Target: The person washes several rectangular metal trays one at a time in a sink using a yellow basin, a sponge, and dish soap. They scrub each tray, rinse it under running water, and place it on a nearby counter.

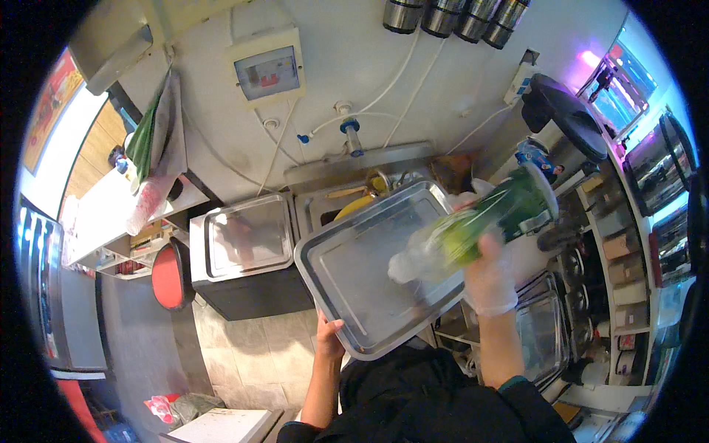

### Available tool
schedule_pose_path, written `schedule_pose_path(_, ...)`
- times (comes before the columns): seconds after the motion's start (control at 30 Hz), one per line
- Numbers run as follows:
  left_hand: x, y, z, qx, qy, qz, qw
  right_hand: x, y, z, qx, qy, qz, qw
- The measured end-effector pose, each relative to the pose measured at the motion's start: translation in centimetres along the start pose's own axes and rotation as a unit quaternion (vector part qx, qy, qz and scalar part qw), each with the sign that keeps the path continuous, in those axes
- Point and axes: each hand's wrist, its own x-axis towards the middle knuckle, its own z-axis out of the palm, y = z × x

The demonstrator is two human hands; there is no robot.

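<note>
My left hand [330, 335] grips the near left rim of a rectangular metal tray [376, 271], which is tilted in front of my body. My right hand [490, 277], in a clear plastic glove, holds a green plastic packet or bottle [493, 210] over the tray's right side. The green thing is blurred by motion, so its kind is unsure. Whitish clear plastic [410, 260] at its lower left end lies over the tray. Behind the tray's far edge, a yellow thing [354, 207] and a wooden utensil [346, 191] show in the sink.
A metal sink [316, 205] stands against the wall beyond the tray. To its left is a metal-topped cabinet [249, 235]. A red-seated stool [167, 277] stands farther left. Stacked trays [540, 332] and shelves [623, 260] are at the right. A blue-handled tap [352, 138] juts from the wall.
</note>
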Motion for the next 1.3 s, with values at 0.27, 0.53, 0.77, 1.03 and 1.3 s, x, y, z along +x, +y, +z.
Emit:
schedule_pose_path(0.27, -0.3, -1.1, -1.4, 0.002, 0.06, 0.005, 0.998, 2.7, 7.0, -9.9, 0.371, 0.277, 0.2, 0.863)
schedule_pose_path(0.53, -1.1, -1.2, -3.4, 0.065, 0.117, 0.019, 0.991, 5.8, 12.7, -16.5, 0.482, 0.338, 0.256, 0.767)
schedule_pose_path(0.77, -2.9, -1.4, -2.9, 0.089, 0.192, 0.065, 0.975, 18.9, 17.8, -23.1, 0.508, 0.32, 0.299, 0.741)
schedule_pose_path(1.03, -7.1, -0.3, -2.4, 0.068, 0.268, 0.12, 0.953, 30.1, 21.1, -27.8, 0.691, 0.407, 0.294, 0.52)
schedule_pose_path(1.3, -7.4, 0.0, -5.8, 0.038, 0.271, 0.135, 0.952, 29.7, 21.9, -29.4, 0.905, 0.215, -0.177, -0.322)
